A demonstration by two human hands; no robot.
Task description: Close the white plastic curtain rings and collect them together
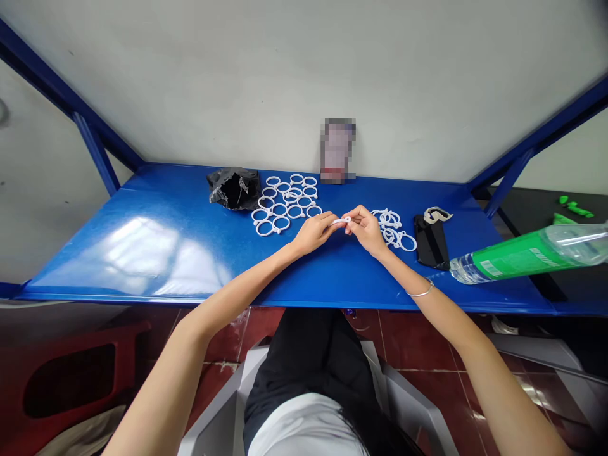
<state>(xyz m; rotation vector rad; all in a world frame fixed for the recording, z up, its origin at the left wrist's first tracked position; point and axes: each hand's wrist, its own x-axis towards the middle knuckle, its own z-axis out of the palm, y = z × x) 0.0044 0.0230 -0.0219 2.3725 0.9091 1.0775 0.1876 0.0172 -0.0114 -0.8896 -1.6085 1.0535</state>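
Observation:
Between my two hands, above the middle of the blue table, is a white plastic ring with a small eyelet (pixel 348 219). My left hand (pixel 314 232) grips one side of it, with the fingers closed. My right hand (pixel 365 229) pinches it at the eyelet end; the fingers cover part of the ring. Several white rings with eyelets (pixel 280 209) lie spread out beyond and to the left of my left hand. Just past my right hand rests a smaller, overlapping pile of similar white rings (pixel 407 241).
A crumpled black plastic bag (pixel 234 189) sits at the back left of the blue table (pixel 228 253). On the right are a black phone (pixel 431 242), a whitish roll (pixel 437 215) and a tall green-labelled bottle (pixel 527 253). A blurred-out object (pixel 337 151) leans against the wall.

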